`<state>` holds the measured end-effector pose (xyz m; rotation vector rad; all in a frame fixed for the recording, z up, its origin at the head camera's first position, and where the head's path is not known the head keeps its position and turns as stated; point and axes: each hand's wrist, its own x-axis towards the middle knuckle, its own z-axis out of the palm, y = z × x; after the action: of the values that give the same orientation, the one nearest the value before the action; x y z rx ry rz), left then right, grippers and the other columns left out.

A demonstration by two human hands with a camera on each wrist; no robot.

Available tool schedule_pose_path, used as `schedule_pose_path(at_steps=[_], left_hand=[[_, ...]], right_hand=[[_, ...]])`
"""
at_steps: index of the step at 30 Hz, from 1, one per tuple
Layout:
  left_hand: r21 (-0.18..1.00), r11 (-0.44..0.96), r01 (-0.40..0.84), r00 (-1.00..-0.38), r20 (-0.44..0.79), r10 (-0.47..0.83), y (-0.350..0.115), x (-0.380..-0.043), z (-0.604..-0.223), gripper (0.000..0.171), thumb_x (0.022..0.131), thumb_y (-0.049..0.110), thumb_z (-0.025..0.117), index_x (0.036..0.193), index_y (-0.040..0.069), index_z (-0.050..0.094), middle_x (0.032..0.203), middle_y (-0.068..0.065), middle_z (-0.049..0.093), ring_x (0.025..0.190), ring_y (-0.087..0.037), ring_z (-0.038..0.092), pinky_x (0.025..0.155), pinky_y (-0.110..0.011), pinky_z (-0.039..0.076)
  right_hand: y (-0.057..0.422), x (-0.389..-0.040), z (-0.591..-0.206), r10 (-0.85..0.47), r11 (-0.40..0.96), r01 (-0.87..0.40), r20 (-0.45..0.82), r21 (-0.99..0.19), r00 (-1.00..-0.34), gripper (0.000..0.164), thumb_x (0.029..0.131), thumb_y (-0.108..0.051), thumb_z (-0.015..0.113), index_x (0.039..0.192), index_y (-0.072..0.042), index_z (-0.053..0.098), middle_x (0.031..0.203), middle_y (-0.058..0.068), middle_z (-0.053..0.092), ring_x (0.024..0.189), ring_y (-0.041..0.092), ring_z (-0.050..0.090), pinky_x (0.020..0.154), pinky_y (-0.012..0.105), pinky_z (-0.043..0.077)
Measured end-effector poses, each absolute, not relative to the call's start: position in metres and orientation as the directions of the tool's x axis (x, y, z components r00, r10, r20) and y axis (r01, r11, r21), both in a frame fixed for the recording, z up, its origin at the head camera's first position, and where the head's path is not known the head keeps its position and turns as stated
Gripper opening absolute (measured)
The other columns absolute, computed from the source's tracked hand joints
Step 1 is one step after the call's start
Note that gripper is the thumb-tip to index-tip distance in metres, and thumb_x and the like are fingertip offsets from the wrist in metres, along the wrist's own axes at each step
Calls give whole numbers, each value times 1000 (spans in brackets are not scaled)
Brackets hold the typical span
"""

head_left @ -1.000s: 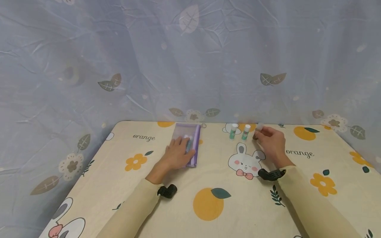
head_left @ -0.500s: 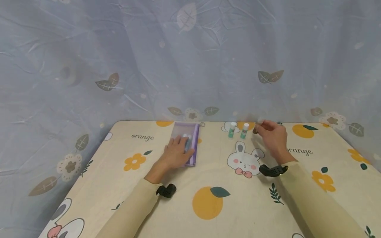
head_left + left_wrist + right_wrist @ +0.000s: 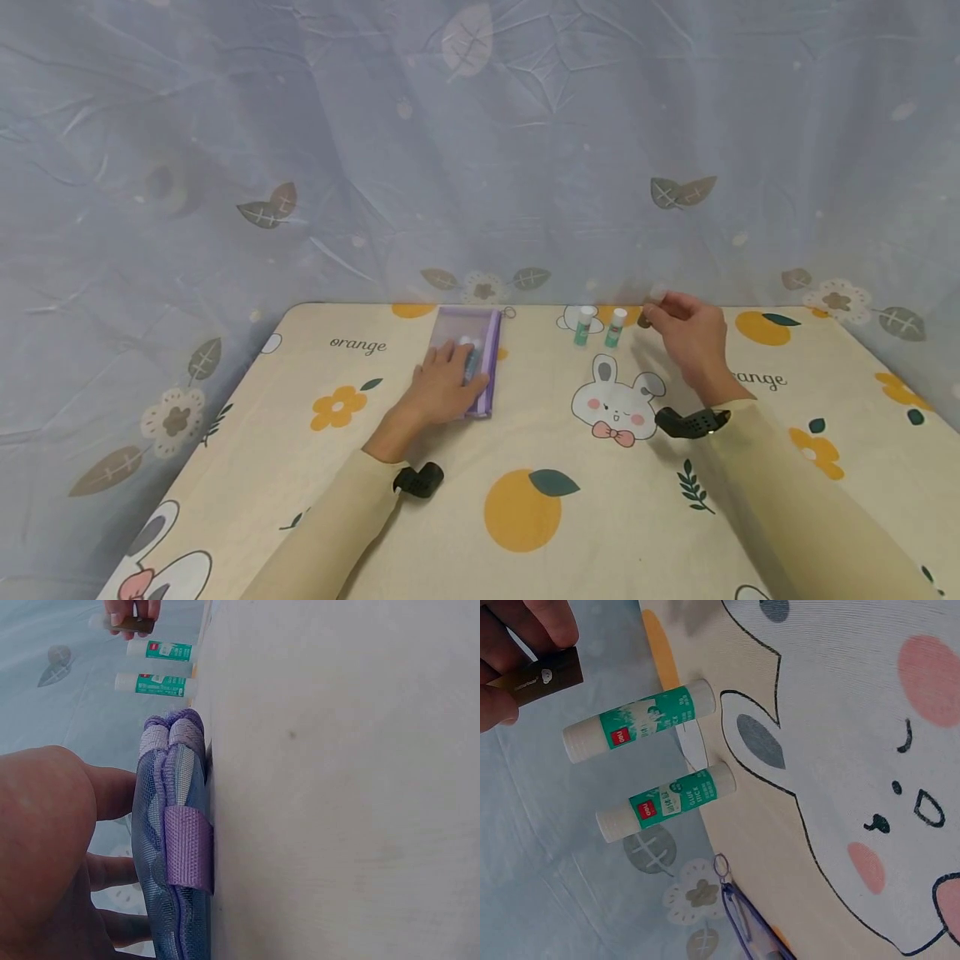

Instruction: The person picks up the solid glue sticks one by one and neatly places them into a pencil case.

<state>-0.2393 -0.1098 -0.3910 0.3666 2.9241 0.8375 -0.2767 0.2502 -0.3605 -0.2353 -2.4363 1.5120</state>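
At the far side of the desk, I observe two bare hands set well apart. Left hand: it rests on a purple mesh pouch, which lies flat on the patterned cloth. Its fingers are straight and spread; from the left wrist view I can make out gaps between those touching the pouch. Just beside them, through the mesh, shows a bluish item with a pale end, too veiled for me to identify. A small ring lies at the pouch's far right corner.

Right hand: its fingers pinch a small dark brown tube, roughly upright with its pale end uppermost, held above the desk. In the right wrist view I note a small white mark on the tube's side; the fingers hide part of its body.

Between the pouch and the right hand, two upright glue sticks stand side by side without touching: the left glue stick, nearer the pouch, and the right glue stick, near the brown tube. Each has a white cap and a green label with a red patch. Nearer my viewpoint, the cloth bears a printed rabbit face and a large printed orange. Behind the desk hangs a grey-blue curtain with leaf motifs.
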Motion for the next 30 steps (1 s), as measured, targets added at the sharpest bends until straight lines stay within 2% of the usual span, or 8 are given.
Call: schedule_pose_path(at_steps=[8, 14, 17, 24, 30], left_hand=[[528, 823, 207, -968, -9, 249, -110, -240, -392, 68, 108, 41, 54, 164, 5, 35, 173, -28, 25, 162, -51, 19, 127, -72, 19], [530, 822, 209, -968, -8, 251, -110, -240, -392, 69, 108, 41, 54, 164, 5, 35, 173, -28, 25, 162, -52, 18, 127, -73, 19], [532, 821, 208, -968, -11, 252, -110, -240, -392, 69, 108, 41, 54, 164, 5, 35, 173, -29, 25, 162, -52, 17, 127, -73, 18], [533, 820, 210, -967, -9, 253, -110, -240, -392, 69, 108, 41, 54, 164, 5, 35, 173, -28, 25, 162, -50, 18, 127, -73, 18], [529, 821, 216, -967, -1, 255, -110, -240, -393, 69, 108, 41, 54, 164, 4, 35, 173, -28, 26, 162, -50, 20, 127, -73, 20]], right_hand=[[249, -276, -348, 284, 445, 11, 130, -895, -950, 49, 108, -37, 62, 150, -13, 60, 140, 15, 70, 128, 28, 67, 121, 47, 46], [254, -276, -340, 280, 428, -9, 142, -904, -950, 48, 106, -39, 65, 146, -13, 64, 128, 8, 74, 110, 12, 71, 120, 45, 48], [256, -276, -337, 271, 429, -25, 156, -903, -950, 50, 105, -39, 66, 147, -12, 64, 128, 7, 74, 106, 8, 71, 119, 47, 48], [256, -277, -331, 282, 447, -14, 156, -895, -947, 54, 105, -41, 65, 151, -12, 60, 141, 13, 69, 115, 12, 68, 118, 46, 50], [254, -274, -327, 286, 452, -11, 157, -892, -945, 54, 105, -41, 64, 151, -12, 60, 142, 13, 68, 117, 13, 66, 118, 46, 49]])
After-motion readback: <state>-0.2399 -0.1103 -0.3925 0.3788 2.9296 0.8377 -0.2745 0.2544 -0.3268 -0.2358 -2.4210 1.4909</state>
